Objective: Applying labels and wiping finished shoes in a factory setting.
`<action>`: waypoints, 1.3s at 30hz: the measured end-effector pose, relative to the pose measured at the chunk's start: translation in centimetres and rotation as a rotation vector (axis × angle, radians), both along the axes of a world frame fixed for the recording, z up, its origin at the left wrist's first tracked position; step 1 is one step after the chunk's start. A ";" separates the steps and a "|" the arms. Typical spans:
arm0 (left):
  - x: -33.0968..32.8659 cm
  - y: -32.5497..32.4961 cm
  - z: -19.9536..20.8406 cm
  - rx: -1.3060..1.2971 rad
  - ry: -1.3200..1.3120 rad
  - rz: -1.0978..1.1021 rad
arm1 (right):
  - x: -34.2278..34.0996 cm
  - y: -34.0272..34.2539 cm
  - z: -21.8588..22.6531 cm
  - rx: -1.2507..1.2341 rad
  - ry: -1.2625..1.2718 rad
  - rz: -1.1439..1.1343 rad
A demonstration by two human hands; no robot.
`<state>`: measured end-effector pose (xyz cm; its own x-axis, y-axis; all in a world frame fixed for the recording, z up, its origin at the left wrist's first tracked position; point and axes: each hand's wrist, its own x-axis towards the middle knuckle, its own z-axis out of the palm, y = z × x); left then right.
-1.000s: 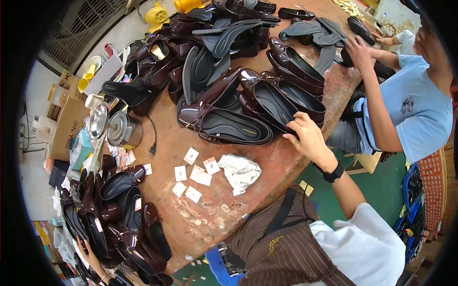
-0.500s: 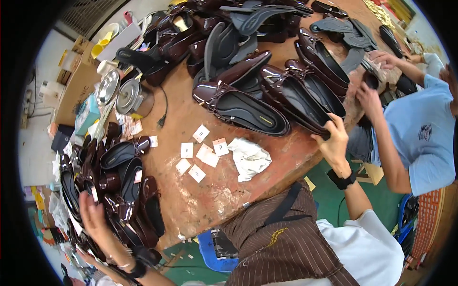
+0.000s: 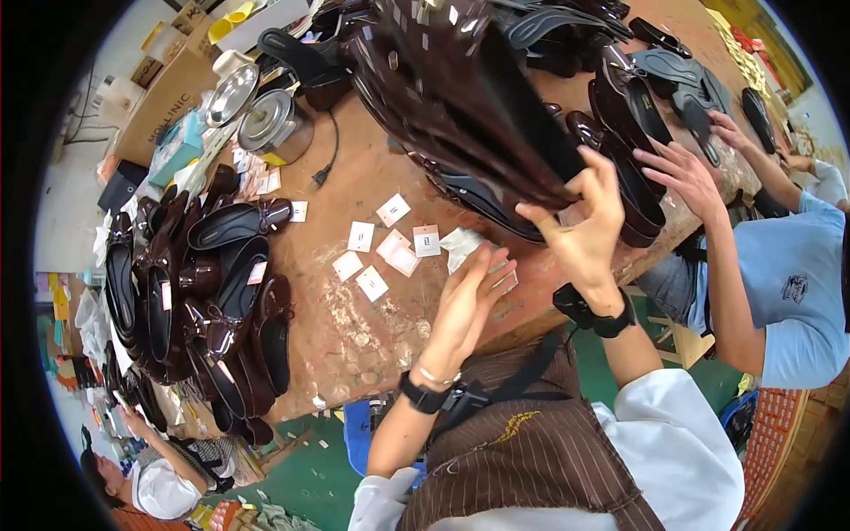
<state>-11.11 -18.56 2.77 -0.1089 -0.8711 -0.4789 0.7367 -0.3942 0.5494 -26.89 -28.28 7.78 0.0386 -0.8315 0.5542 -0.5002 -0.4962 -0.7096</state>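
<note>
A glossy dark burgundy shoe (image 3: 482, 115), smeared by motion, is raised above the table at its heel end by my right hand (image 3: 586, 226), with thumb and fingers closed round it. My left hand (image 3: 465, 305) is over the table's near edge with fingers stretched out, overlapping a crumpled white cloth (image 3: 459, 243); part of the cloth is hidden behind it. Several small white paper tags (image 3: 391, 210) lie just left of the cloth. Beneath the raised shoe, another burgundy shoe (image 3: 487, 196) with a dark insole rests on the table.
Burgundy shoes (image 3: 221, 310) are heaped at the left table edge, with more shoes and grey insoles (image 3: 682, 80) at the back. A metal pot (image 3: 274, 128) stands by a black cable (image 3: 328, 164). A co-worker in a blue shirt (image 3: 779, 274) reaches in from the right.
My left hand has moved from the shoe heap at the left across to the white cloth. My right hand has lifted the shoe off the table, swinging it up and leftward.
</note>
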 end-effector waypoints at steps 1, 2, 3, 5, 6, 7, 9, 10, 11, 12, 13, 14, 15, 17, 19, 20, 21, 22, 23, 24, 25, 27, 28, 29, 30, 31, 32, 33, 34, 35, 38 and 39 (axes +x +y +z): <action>-0.5 -0.6 -0.5 0.017 0.043 0.037 | 0.4 -0.1 -1.0 0.072 0.024 -0.001; -1.0 -1.3 -0.8 0.063 0.079 0.077 | 0.5 0.0 -1.9 0.191 0.070 -0.018; -1.5 -2.0 -1.2 0.095 0.107 0.097 | 0.3 0.0 -2.7 0.125 0.185 -0.019; -2.6 -3.3 -1.8 0.063 0.130 0.116 | -0.8 0.2 -3.8 -0.013 0.212 0.012; -3.1 -3.8 -2.0 0.093 0.134 0.118 | -1.3 0.3 -4.3 -0.027 0.225 0.011; -3.7 -4.4 -2.2 0.089 0.090 0.106 | -2.0 0.3 -4.6 0.008 0.261 -0.001; -4.6 -5.2 -2.7 -0.017 0.064 0.121 | -2.9 0.3 -5.2 0.082 0.220 0.098; -4.9 -5.6 -2.9 -0.097 0.062 0.139 | -3.1 0.3 -5.5 0.118 0.192 0.140; -5.4 -5.7 -3.0 -0.173 0.080 0.202 | -3.3 0.4 -5.8 0.103 0.169 0.176; -5.8 -5.9 -3.1 -0.175 0.038 0.203 | -3.2 0.4 -6.0 0.151 0.146 0.164; -6.2 -6.1 -3.3 -0.193 -0.005 0.242 | -3.1 0.4 -6.1 0.196 0.121 0.152; -6.6 -6.2 -3.4 -0.188 -0.052 0.248 | -2.9 0.5 -6.2 0.241 0.095 0.140; -6.6 -6.4 -3.6 -0.186 -0.068 0.246 | -2.6 0.5 -6.2 0.332 0.088 0.072; -6.7 -6.3 -4.1 -0.217 0.005 0.231 | -2.1 0.8 -5.8 0.246 0.062 0.075; -6.5 -5.9 -4.6 -0.246 0.073 0.299 | -1.8 1.3 -4.8 0.112 0.092 0.079; -6.2 -5.5 -4.9 -0.223 0.121 0.276 | -1.7 1.7 -4.1 0.075 0.114 0.092; -6.0 -5.0 -5.0 -0.220 0.182 0.254 | -1.7 2.1 -3.4 0.063 0.101 0.112; -5.7 -4.6 -5.0 -0.201 0.236 0.212 | -1.6 2.6 -2.6 0.062 0.075 0.119; -5.4 -4.1 -4.8 -0.221 0.213 0.191 | -1.5 3.2 -1.9 0.040 0.090 0.143; -5.0 -3.5 -4.6 -0.312 0.250 0.206 | -1.3 3.8 -1.3 -0.003 0.122 0.158; -4.6 -2.7 -4.2 -0.358 0.256 0.227 | -1.1 4.6 -0.7 -0.017 0.148 0.151; -3.3 -1.0 -3.3 -0.464 0.306 0.252 | 0.1 6.4 0.1 -0.114 0.186 0.137; -2.2 0.1 -2.8 -0.470 0.240 0.213 | 1.0 7.5 0.3 -0.119 0.192 0.127; -1.1 1.7 -2.3 -0.485 0.128 0.266 | 2.1 8.4 0.6 -0.156 0.171 0.171; 0.2 3.4 -1.8 -0.500 0.013 0.315 | 3.2 9.4 0.8 -0.126 0.152 0.181; 1.8 5.5 -1.4 -0.448 -0.049 0.304 | 4.5 10.5 1.0 -0.180 0.218 0.231; 3.6 7.5 -1.0 -0.400 -0.114 0.289 | 5.8 11.5 1.2 -0.208 0.266 0.256; 5.2 9.7 -0.6 -0.322 -0.390 0.363 | 7.0 12.2 1.5 -0.217 0.228 0.348; 6.5 11.4 -0.3 -0.224 -0.567 0.425 | 8.0 12.7 1.7 -0.243 0.175 0.442; 7.9 13.0 0.1 -0.252 -0.633 0.491 | 8.6 13.0 1.8 -0.184 0.166 0.603; 11.1 17.7 2.3 -0.198 -0.563 0.785 | 9.1 12.1 0.5 -0.114 0.151 1.004; 12.2 18.8 3.3 -0.160 -0.684 0.843 | 8.7 11.4 -0.5 -0.084 0.110 0.841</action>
